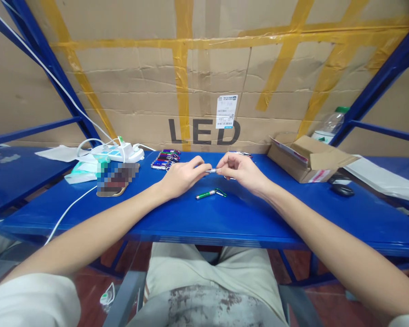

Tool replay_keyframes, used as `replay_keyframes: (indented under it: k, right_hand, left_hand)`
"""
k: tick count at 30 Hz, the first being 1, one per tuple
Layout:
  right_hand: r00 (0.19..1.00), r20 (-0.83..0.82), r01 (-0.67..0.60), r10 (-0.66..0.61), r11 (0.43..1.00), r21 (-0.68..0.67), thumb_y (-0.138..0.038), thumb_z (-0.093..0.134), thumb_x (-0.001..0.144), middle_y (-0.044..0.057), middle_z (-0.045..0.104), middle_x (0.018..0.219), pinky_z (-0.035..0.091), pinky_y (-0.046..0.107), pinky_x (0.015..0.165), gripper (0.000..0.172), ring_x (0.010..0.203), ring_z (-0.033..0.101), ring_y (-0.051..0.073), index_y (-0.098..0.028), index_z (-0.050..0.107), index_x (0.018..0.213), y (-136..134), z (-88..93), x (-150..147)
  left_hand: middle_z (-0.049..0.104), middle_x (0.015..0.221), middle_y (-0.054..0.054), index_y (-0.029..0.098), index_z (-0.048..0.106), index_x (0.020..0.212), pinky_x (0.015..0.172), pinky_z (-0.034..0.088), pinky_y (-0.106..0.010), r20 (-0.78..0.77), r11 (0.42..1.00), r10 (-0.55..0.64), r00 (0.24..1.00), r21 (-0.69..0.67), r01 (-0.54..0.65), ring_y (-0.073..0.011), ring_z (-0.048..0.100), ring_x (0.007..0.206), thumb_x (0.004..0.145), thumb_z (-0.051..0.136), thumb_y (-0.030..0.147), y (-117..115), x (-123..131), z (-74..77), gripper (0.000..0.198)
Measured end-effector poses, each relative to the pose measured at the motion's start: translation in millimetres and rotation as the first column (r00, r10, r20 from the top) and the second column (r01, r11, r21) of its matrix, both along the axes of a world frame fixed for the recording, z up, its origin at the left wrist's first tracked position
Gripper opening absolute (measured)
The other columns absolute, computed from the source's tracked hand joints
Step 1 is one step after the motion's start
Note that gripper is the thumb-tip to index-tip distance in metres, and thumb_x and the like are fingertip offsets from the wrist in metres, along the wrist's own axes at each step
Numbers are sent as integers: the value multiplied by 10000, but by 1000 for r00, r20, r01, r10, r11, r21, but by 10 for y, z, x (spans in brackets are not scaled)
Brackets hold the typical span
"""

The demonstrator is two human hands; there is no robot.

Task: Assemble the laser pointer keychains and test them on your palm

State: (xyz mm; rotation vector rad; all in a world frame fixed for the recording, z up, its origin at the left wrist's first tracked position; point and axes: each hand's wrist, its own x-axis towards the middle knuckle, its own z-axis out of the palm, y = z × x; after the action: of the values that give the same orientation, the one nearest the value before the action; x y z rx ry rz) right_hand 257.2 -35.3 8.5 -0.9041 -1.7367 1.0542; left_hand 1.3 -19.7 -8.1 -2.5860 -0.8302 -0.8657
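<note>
In the head view, both hands meet over the middle of the blue table. A small silver flashlight (pixel 211 170), mostly covered by fingers, runs between them. My left hand (pixel 186 175) grips its left end, and my right hand (pixel 240 170) pinches the right end with thumb and fingertips. Just below them lies a green keychain flashlight (pixel 205 195) with a green carabiner clip at its right. Behind my left hand is a bunch of keychain flashlights (pixel 165 159) in several colours. Some thin metallic pieces (pixel 241 154) show behind my right hand, too small to name.
On the left are a white power strip (pixel 124 151) with cables, a phone (pixel 117 180) and a teal-and-white packet (pixel 85 169). An open cardboard box (pixel 310 159), a black mouse (pixel 342 189) and a bottle (pixel 334 121) stand right. Taped cardboard (pixel 139 91) walls the back.
</note>
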Motion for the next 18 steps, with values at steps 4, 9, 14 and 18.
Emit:
replay_keyframes:
  k: [4, 9, 14, 18]
  right_hand:
    - [989, -145, -71, 42, 977, -199, -431, 965, 708, -3, 722, 810, 474, 311, 648, 401, 692, 585, 152, -234, 657, 873, -17, 3, -32]
    - [996, -93, -11, 6, 998, -55, -501, 932, 791, 12, 729, 850, 500, 329, 690, 393, 731, 609, 162, -223, 681, 909, 12, -24, -21]
    - [996, 44, 62, -73, 976, 210, -522, 788, 937, 26, 722, 856, 502, 352, 709, 316, 748, 623, 190, -219, 696, 933, 61, -81, -3]
    - [962, 197, 104, -189, 921, 376, -416, 684, 1012, 24, 725, 859, 471, 356, 732, 196, 775, 625, 206, -231, 696, 948, 36, -94, 2]
  left_hand:
    - [733, 1122, -91, 284, 768, 1254, 693, 509, -278, -23, 998, 50, 999, 43, -49, -161, 697, 784, 1177, 394, 328, -25, 1, 38, 384]
    - [716, 1198, -101, 252, 741, 1314, 768, 548, -286, 102, 998, -36, 994, -56, 42, -200, 724, 952, 1170, 464, 412, -2, 9, 43, 351]
    - [719, 1154, -95, 215, 758, 1290, 916, 562, -317, 229, 967, -141, 963, -175, 183, -207, 717, 1014, 1166, 498, 390, 46, 36, 47, 337]
    - [729, 1099, -84, 187, 771, 1252, 940, 558, -321, 252, 949, -163, 954, -225, 221, -200, 712, 992, 1168, 500, 381, 76, 53, 49, 343]
